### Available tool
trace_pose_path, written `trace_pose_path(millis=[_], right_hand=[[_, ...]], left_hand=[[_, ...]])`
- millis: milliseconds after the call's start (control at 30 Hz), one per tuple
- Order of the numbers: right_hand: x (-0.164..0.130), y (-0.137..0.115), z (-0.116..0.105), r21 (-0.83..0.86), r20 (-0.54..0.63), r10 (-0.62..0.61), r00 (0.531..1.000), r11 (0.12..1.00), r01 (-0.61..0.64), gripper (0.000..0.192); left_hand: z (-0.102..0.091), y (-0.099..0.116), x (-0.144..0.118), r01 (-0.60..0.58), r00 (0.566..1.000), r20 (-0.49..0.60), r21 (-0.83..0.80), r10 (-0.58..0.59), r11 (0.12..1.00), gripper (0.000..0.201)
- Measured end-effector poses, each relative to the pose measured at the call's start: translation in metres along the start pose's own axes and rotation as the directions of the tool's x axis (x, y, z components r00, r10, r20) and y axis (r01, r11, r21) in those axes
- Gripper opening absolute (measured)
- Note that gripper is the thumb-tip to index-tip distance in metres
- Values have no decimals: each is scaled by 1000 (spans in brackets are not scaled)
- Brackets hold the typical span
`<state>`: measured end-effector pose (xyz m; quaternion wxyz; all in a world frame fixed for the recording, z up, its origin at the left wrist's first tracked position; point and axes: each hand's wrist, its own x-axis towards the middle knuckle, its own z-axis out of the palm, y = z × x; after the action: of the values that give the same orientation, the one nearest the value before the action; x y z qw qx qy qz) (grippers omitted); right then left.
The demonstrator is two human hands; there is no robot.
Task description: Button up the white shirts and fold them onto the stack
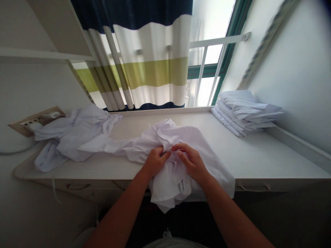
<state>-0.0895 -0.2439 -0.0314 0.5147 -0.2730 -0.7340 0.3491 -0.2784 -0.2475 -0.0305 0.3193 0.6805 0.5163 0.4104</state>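
A white buttoned shirt (200,144) lies crumpled across the front of the desk, its lower part hanging over the edge. My left hand (155,160) is closed on the shirt's button strip, thumb on top. From the other side my right hand (192,162) has its thumb and forefinger curled at the same strip, with cloth at the fingertips. Small buttons show on the strip just beyond my hands. Whether a button sits between the fingers is hidden. One sleeve stretches left towards a heap of white clothes (77,134).
Folded white garments (243,112) are stacked at the back right of the desk (261,155). A power strip (38,120) with plugs is at the left wall. A striped curtain (155,72) and a window with white bars (203,72) are behind. Drawer handles (254,187) line the front.
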Motion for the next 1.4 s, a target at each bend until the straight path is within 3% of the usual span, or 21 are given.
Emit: trace_pose_path(millis=[933,1400], right_hand=[[2,6,2,103,-37,71,997,992,-67,23],[5,8,2,114,-19,113,993,987,-111,20]], left_hand=[[0,5,-1,-6,1000,15,-27,6,1000,33],[0,4,0,-77,996,47,-60,80,995,30]])
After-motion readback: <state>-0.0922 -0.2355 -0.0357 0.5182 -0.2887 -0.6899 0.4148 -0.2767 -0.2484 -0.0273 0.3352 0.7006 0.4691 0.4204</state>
